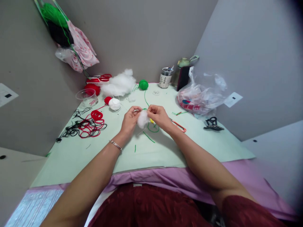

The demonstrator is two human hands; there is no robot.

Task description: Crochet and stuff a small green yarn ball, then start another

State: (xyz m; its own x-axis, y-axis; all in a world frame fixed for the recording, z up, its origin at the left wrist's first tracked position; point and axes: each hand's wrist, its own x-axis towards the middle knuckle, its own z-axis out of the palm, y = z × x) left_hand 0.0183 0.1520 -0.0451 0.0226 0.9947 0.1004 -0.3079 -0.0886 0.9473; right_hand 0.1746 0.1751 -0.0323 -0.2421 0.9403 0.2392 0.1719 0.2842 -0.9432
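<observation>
**Hand Positions and Workpiece: White Fibre Tuft Between the Hands**

Left hand (131,118): thumb and fingers drawn narrow, pinching the upper left edge of the white fibre tuft (143,119). Right hand (158,116): fingers curled at the tuft's upper right edge; how far the fingertips close, and on what, cannot be told.

Workpiece location: the tuft sits between the two hands, above the pale green tabletop (151,157). A small yellow piece (151,120) shows at its right side, partly covered by the right hand. Green yarn (153,130) loops below the right hand; a strand runs from above the hands to the green yarn ball (143,84), located beyond them.

Left of the hands: a white yarn ball (115,104) beside a small red ball (108,100); farther left, a tangle of red cord (97,115) and black cord (71,129). Beyond the left hand: a large heap of white fibre (120,82) and a clear plastic tub (87,98).

Right of the hands: an orange-handled tool (179,125), near the right wrist, its far end hidden behind the wrist; farther right, a plastic bag (199,96) and a black clip (213,124). Beyond the right hand: a pen jar (165,78) and an upright phone (183,78).
</observation>
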